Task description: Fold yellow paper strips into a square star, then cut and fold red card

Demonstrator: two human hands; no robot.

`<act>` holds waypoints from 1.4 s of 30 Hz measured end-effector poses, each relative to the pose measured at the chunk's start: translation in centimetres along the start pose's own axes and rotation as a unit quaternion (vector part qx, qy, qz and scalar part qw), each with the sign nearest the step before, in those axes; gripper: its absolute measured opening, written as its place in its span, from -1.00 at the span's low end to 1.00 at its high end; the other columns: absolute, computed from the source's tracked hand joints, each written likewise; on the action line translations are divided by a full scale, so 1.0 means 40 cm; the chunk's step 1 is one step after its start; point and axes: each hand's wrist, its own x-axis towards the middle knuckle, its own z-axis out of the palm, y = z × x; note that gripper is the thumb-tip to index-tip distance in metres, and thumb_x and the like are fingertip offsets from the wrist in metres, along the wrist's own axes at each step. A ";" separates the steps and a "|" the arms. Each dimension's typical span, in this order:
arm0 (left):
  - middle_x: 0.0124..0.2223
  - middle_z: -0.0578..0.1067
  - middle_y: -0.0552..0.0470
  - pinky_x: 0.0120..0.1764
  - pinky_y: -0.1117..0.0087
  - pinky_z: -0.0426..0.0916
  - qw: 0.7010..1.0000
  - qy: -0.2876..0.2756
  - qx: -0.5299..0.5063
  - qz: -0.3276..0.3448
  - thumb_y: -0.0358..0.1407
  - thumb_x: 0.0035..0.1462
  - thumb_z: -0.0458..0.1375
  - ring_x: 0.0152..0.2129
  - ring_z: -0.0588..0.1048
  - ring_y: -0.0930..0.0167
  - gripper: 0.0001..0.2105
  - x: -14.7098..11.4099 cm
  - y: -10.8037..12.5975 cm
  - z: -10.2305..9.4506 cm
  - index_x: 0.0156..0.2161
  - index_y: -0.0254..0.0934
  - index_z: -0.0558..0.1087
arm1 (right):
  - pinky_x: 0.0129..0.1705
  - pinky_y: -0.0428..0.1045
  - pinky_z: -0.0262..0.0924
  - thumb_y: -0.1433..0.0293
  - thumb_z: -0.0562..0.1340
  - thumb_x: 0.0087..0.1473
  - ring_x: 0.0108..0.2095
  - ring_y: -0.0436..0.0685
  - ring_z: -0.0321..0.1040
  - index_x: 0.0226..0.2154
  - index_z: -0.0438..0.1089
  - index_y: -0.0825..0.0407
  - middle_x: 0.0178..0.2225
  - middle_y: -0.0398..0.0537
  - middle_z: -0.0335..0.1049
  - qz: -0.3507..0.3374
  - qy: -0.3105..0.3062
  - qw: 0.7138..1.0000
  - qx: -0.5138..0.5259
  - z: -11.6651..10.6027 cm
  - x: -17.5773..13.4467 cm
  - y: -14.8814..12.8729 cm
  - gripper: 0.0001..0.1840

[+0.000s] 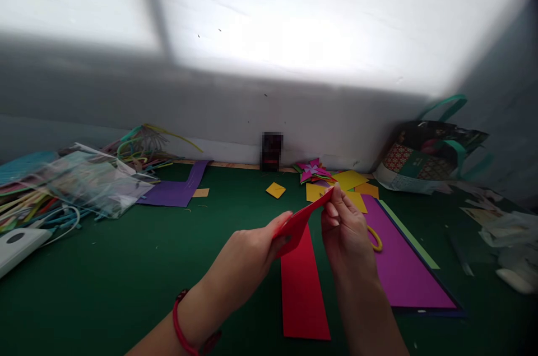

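A piece of red paper (pixel 299 227) is held up tilted above the table between both hands. My left hand (pixel 256 246) pinches its lower left end, thumb on top. At its upper right corner, my right hand (pixel 343 216) grips the paper between thumb and fingers. Below them a long red paper strip (pixel 303 294) lies flat on the green table. Just right of my right hand is a yellow scissor-like loop (pixel 375 239), partly hidden, resting on a purple sheet (pixel 414 272).
Yellow papers (pixel 351 180) and a folded paper star (pixel 311 170) lie at the back. A small yellow square (pixel 276 190) sits mid-table. Purple paper (pixel 172 192) and a clear plastic bag (pixel 113 182) are left; a patterned bag (pixel 420 162) stands back right.
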 end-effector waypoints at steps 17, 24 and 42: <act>-0.44 0.46 0.15 -0.59 0.56 0.17 0.999 -0.044 -0.008 0.001 -0.38 0.18 -0.12 -0.61 0.36 0.51 -0.79 0.003 -0.008 0.012 -0.14 -0.18 0.31 | -0.79 -0.32 -0.01 0.37 0.36 -0.20 -0.75 -0.21 -0.05 -0.53 0.37 0.10 -0.69 -0.30 0.13 0.001 0.018 0.998 0.059 -0.015 0.011 -0.028 -0.82; -0.41 0.45 0.13 -0.54 0.54 0.20 0.998 -0.060 -0.028 0.002 -0.32 0.20 -0.13 -0.56 0.39 0.48 -0.81 0.009 -0.011 0.003 -0.19 -0.18 0.32 | -0.77 -0.39 0.06 0.41 0.33 -0.13 -0.74 -0.24 -0.02 -0.54 0.37 0.11 -0.59 -0.23 0.25 0.034 0.015 0.993 0.108 -0.025 0.022 -0.046 -0.87; -0.37 0.48 0.09 -0.57 0.54 0.19 0.999 -0.041 0.019 0.031 -0.34 0.23 -0.14 -0.56 0.42 0.50 -0.78 -0.001 -0.019 0.008 -0.13 -0.21 0.31 | -0.73 -0.38 0.21 0.68 0.00 0.05 -0.69 -0.21 0.21 -0.33 0.33 0.04 -0.51 -0.18 0.31 0.082 0.084 0.950 0.291 -0.092 0.053 -0.105 -0.70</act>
